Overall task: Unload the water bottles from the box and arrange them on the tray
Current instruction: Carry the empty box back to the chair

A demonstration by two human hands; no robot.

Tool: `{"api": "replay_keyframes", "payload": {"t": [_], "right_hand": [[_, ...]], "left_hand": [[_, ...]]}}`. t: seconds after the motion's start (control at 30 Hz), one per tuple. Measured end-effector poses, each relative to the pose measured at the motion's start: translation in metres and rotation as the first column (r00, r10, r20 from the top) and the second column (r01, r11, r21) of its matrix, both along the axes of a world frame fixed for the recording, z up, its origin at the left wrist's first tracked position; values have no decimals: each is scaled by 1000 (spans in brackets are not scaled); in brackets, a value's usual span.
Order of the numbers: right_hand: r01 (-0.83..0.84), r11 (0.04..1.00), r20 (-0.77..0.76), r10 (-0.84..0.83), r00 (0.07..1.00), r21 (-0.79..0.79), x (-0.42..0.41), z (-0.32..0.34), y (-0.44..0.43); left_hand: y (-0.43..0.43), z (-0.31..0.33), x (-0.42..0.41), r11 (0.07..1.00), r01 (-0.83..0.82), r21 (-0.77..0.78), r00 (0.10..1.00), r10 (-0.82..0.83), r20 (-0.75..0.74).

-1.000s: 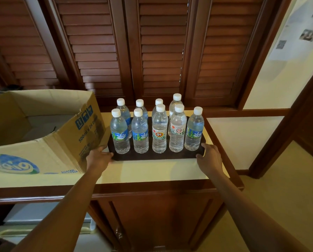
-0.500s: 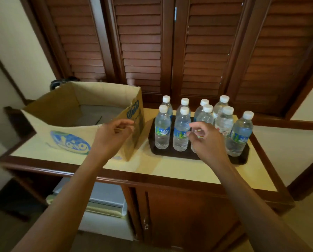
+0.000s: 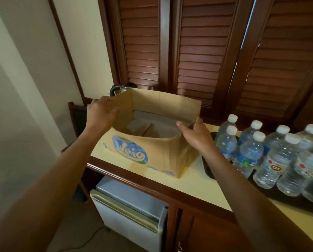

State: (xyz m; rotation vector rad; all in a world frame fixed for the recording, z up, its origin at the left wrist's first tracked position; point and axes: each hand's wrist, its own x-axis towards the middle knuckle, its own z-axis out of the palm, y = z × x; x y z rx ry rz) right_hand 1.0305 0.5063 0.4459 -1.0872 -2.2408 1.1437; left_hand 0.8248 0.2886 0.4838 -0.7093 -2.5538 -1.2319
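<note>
The cardboard box [image 3: 152, 155] with a blue logo stands open on the cream counter; inside I see only its bottom flaps. My left hand [image 3: 101, 115] is blurred at the top of the box's left wall, fingers spread, thumb towards the inside. My right hand [image 3: 194, 136] holds the box's near right corner, with the thumb over the rim and the fingers on the outside. Right of the box, several water bottles [image 3: 248, 155] with white caps stand upright in two rows on the dark tray [image 3: 209, 172].
The counter [image 3: 197, 180] has a dark wooden edge. A black kettle [image 3: 123, 87] sits behind the box, with louvred wooden shutters [image 3: 203, 51] beyond. A small white fridge [image 3: 130, 211] stands under the counter on the left.
Both hands left the tray's front edge and came over to the box. My view swung left, so the box is central and the tray sits at the right.
</note>
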Motion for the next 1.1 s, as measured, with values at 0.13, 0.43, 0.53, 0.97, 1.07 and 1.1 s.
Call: {"api": "replay_keyframes", "payload": {"t": [0.13, 0.43, 0.53, 0.97, 1.07, 1.1], "right_hand": [[33, 995, -3, -33, 999, -90, -28, -9, 9], [-105, 994, -33, 104, 994, -30, -89, 20, 10], [-164, 985, -25, 163, 986, -52, -133, 23, -5], [-336, 940, -176, 323, 930, -51, -367, 2, -172], [-309, 950, -200, 295, 935, -42, -417, -5, -215], [-299, 953, -204, 285, 937, -44, -433, -6, -228]], "left_hand": [[-10, -26, -94, 993, -116, -35, 941, 121, 315], [-64, -35, -150, 987, -158, 21, 913, 139, 383], [-96, -33, -173, 974, -224, 44, 903, 191, 385], [-291, -46, -361, 867, -484, 117, 846, 429, 318], [-331, -53, -412, 871, -472, 141, 853, 410, 322], [-342, -55, -429, 874, -463, 146, 857, 399, 326]]}}
